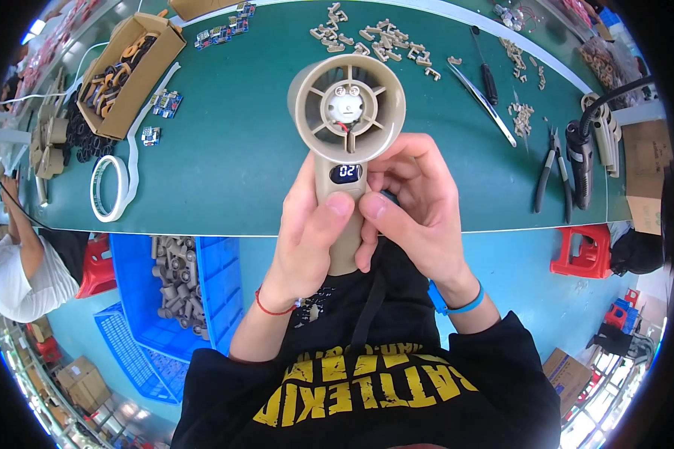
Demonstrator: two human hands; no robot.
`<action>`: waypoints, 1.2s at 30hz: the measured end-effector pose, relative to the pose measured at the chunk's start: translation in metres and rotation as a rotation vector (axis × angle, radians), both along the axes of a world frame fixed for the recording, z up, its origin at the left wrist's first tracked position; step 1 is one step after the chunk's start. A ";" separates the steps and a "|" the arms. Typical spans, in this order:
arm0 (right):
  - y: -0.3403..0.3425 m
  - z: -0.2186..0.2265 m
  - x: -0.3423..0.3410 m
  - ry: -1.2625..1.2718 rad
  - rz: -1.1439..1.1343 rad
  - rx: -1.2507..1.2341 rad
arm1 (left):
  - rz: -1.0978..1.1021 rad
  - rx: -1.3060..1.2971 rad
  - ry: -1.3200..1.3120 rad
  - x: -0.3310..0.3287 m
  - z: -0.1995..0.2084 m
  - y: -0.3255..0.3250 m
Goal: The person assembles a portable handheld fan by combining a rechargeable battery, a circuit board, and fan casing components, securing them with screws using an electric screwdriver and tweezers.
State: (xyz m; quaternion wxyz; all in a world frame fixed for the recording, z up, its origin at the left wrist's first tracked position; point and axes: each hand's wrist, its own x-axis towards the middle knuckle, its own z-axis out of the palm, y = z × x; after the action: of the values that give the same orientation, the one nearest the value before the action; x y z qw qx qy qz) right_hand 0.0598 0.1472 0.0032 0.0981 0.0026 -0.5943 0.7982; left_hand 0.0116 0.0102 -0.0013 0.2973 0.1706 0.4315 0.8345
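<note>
A beige handheld fan is held upright before me, just past the table's front edge. Its round head shows spokes and a white motor hub with a red wire, and no cover lies over the spokes. A small screen on the neck is lit. My left hand wraps the handle, thumb on its front below the screen. My right hand is at the handle's right side, its thumb and curled fingers touching it. Part of the handle is hidden behind the fingers.
On the green table are a cardboard box of rings, a tape roll, small circuit boards, beige clips, tweezers, a screwdriver and pliers. Below left, a blue crate holds grey parts.
</note>
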 end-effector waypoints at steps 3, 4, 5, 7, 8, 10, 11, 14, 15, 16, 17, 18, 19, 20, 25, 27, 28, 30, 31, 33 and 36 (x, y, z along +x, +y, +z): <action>0.002 0.000 0.000 0.010 0.000 0.033 | -0.001 -0.036 0.004 0.000 0.004 -0.001; 0.002 0.001 0.000 -0.004 0.006 0.035 | -0.010 -0.061 0.005 0.000 0.005 -0.001; 0.001 0.002 0.000 -0.001 0.004 0.036 | -0.012 -0.060 0.009 -0.002 0.003 -0.001; -0.001 0.004 0.001 0.023 -0.050 0.022 | -0.085 -0.018 0.093 -0.006 -0.003 0.000; -0.002 0.007 0.002 0.029 -0.048 0.021 | -0.083 -0.019 0.099 -0.004 -0.002 0.002; 0.001 0.017 0.006 0.084 -0.134 0.541 | 0.004 -0.045 0.223 0.006 0.005 0.008; 0.005 0.019 0.007 0.146 -0.190 0.787 | 0.006 -0.144 0.334 0.010 0.009 -0.002; 0.017 0.027 0.013 0.216 -0.105 0.788 | -0.097 -0.222 0.573 0.010 0.011 -0.018; 0.017 0.029 0.015 0.180 -0.147 0.734 | -0.146 -0.401 0.702 0.006 0.011 -0.031; 0.022 0.031 0.017 0.179 -0.157 0.733 | -0.194 -0.423 0.675 -0.004 0.013 -0.040; 0.027 0.035 0.019 0.218 -0.147 0.866 | 0.041 -0.348 0.454 -0.002 0.020 -0.036; 0.032 0.034 0.020 0.261 -0.136 0.993 | 0.275 -0.273 0.231 0.002 0.026 -0.030; 0.035 0.030 0.018 0.357 -0.138 1.064 | 0.384 -0.205 0.286 -0.003 0.035 -0.021; 0.035 0.032 0.020 0.351 -0.136 1.055 | 0.382 -0.215 0.282 -0.006 0.034 -0.024; 0.031 0.042 0.026 0.072 0.089 1.198 | 0.239 -0.386 0.674 -0.015 0.030 -0.029; 0.031 0.043 0.029 -0.045 0.207 1.039 | 0.256 -0.379 0.662 -0.013 0.028 -0.030; 0.032 0.042 0.028 -0.049 0.209 1.035 | 0.254 -0.383 0.657 -0.012 0.026 -0.031; 0.034 0.040 0.026 -0.003 0.285 0.949 | 0.230 -0.338 0.701 -0.014 0.019 -0.034; 0.034 0.037 0.027 -0.011 0.283 0.946 | 0.223 -0.339 0.695 -0.015 0.018 -0.034; 0.034 0.029 0.026 0.006 0.174 1.040 | 0.212 -0.383 0.684 -0.019 0.017 -0.032; 0.035 0.028 0.028 0.141 -0.032 1.286 | 0.213 -0.414 0.613 -0.017 0.015 -0.028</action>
State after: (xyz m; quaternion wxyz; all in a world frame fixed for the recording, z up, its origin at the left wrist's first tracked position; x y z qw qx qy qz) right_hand 0.0881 0.1820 0.0309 0.1275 0.1044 -0.9460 0.2793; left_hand -0.0051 -0.0175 0.0138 0.0943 0.3025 0.6751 0.6662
